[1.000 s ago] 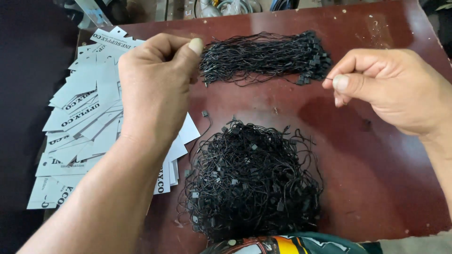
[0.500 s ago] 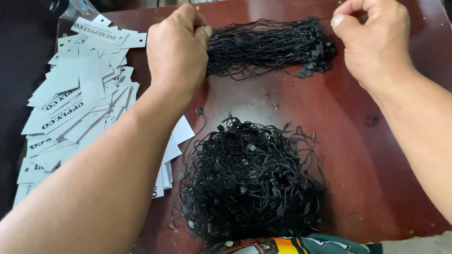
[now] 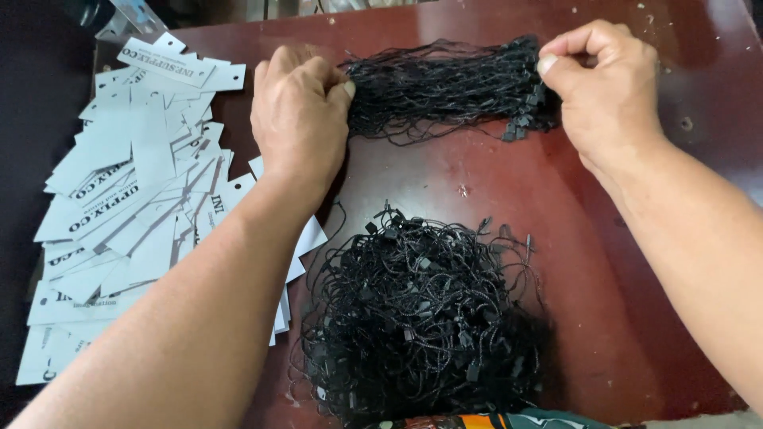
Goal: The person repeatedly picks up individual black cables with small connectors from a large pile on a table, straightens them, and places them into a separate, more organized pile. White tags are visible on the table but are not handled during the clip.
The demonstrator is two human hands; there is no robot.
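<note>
The reddish-brown desk (image 3: 636, 262) carries white paper tags (image 3: 135, 199) fanned along its left edge, kept apart from the strings. A loose heap of black strings (image 3: 421, 318) sits at the near edge. A straightened bundle of strings (image 3: 445, 87) lies by the far edge, stretched between both hands: the left hand (image 3: 302, 119) is closed on its left end, the right hand (image 3: 604, 87) pinches its right end.

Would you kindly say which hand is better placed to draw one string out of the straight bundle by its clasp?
The right hand: its fingertips pinch at the bundle of black hang-tag strings by the clasp end. The left hand rests on the opposite end, beside the pile of white paper tags.
</note>
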